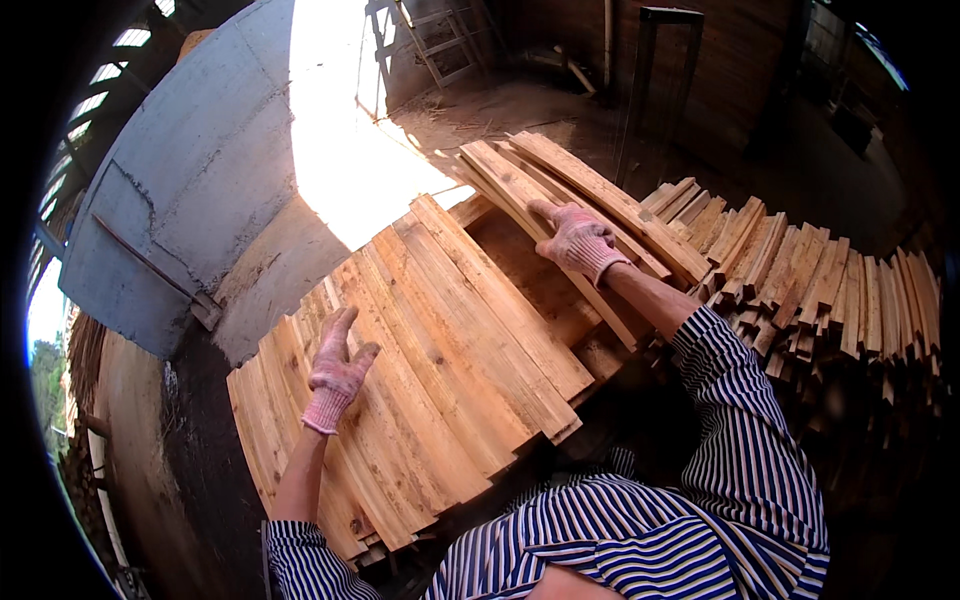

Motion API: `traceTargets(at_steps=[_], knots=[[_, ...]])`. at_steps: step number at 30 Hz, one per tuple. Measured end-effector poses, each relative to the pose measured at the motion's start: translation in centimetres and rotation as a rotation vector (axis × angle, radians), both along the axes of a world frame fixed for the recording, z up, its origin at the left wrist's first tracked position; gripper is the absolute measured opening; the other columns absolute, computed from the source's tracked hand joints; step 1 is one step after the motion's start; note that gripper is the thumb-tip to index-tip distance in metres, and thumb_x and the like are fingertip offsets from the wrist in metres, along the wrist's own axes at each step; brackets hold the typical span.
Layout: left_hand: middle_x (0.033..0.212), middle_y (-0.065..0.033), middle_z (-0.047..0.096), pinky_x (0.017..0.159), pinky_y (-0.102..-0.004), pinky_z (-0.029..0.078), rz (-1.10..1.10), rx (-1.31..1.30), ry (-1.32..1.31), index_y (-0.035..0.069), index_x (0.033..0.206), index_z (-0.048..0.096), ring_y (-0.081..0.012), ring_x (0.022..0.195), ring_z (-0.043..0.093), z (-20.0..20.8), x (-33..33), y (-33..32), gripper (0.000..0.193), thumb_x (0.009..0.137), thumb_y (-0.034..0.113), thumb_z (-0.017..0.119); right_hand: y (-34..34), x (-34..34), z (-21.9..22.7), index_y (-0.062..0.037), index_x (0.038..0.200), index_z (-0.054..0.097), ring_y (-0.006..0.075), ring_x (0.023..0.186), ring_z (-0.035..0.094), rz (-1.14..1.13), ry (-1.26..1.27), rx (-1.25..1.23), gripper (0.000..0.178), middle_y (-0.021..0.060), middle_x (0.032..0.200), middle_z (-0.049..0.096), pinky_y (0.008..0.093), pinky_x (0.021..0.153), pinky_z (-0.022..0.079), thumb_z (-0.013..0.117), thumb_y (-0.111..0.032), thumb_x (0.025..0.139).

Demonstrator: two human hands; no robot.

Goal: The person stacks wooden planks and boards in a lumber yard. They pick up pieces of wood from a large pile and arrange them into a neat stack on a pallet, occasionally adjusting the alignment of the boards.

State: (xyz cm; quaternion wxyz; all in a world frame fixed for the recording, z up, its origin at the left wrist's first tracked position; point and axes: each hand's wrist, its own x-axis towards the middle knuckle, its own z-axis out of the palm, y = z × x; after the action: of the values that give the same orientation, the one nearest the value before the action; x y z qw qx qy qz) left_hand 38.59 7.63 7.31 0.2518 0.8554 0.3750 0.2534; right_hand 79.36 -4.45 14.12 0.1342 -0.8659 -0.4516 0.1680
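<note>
Pink-gloved left hand (338, 372) over planks (440, 350); right hand (580, 238) outstretched, palm-down.

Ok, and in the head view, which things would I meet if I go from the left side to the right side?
Long-handled tool → left hand → ladder → right hand → wood pile.
</note>
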Motion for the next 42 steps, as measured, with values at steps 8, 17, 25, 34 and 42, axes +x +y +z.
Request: traceTargets(at_steps=[8, 17, 25, 34, 42], knots=[[0.155, -0.0255, 0.037, 0.122, -0.05, 0.032, -0.053, 0.161, 0.456, 0.004, 0.151, 0.04, -0.043, 0.148, 0.032, -1.5, 4.4, -3.2, 0.081, 0.091, 0.052, 0.065, 3.5, -9.9, -0.6, -0.0294, 0.145, 0.057, 0.0251, 0.108, 0.065, 0.552, 0.081, 0.309, 0.07, 0.012, 0.119, 0.064, 0.037, 0.093, 0.051, 0.078, -0.029, 0.078], [0.159, -0.023, 0.037, 0.123, -0.0555, 0.028, -0.106, 0.039, 0.299, 0.011, 0.155, 0.039, -0.042, 0.151, 0.028, 1.3, -3.2, -13.9, 0.078, 0.092, 0.046, 0.069, 17.5, -28.6, -0.1, -0.0359, 0.142, 0.057, 0.0256, 0.112, 0.064, 1.32, -0.094, 0.435, 0.062, 0.006, 0.12, 0.064, 0.0416, 0.088, 0.056, 0.07, -0.02, 0.083], [0.149, -0.0219, 0.048, 0.12, -0.0572, 0.024, -0.215, 0.017, 0.434, 0.005, 0.147, 0.047, -0.0436, 0.143, 0.038, 2.9, -12.4, -22.9, 0.078, 0.088, 0.052, 0.067, 26.0, -39.0, -5.7, -0.0459, 0.152, 0.043, 0.0337, 0.132, 0.052, 1.359, -0.337, 0.286, 0.076, 0.0062, 0.151, 0.049, 0.0484, 0.107, 0.046, 0.07, -0.019, 0.086], [0.126, -0.0189, 0.062, 0.111, -0.0709, 0.025, 0.178, 0.309, 0.242, 0.006, 0.122, 0.067, -0.0473, 0.126, 0.051, -5.9, -13.5, -27.2, 0.056, 0.096, 0.054, 0.05, 14.6, -30.0, -3.4, -0.0276, 0.153, 0.042, 0.0403, 0.134, 0.049, 0.934, -0.227, 0.392, 0.069, 0.0181, 0.153, 0.041, 0.0507, 0.11, 0.045, 0.072, -0.027, 0.091], [0.131, -0.0255, 0.059, 0.115, -0.0734, 0.016, 0.427, 0.283, 0.313, 0.003, 0.119, 0.068, -0.0516, 0.133, 0.045, -5.3, -10.7, -27.9, 0.043, 0.09, 0.031, 0.054, 3.2, 0.5, -9.7, -0.0256, 0.15, 0.046, 0.0323, 0.127, 0.052, 0.08, -0.693, 0.003, 0.049, 0.0168, 0.134, 0.053, 0.0499, 0.097, 0.047, 0.052, -0.02, 0.102]])
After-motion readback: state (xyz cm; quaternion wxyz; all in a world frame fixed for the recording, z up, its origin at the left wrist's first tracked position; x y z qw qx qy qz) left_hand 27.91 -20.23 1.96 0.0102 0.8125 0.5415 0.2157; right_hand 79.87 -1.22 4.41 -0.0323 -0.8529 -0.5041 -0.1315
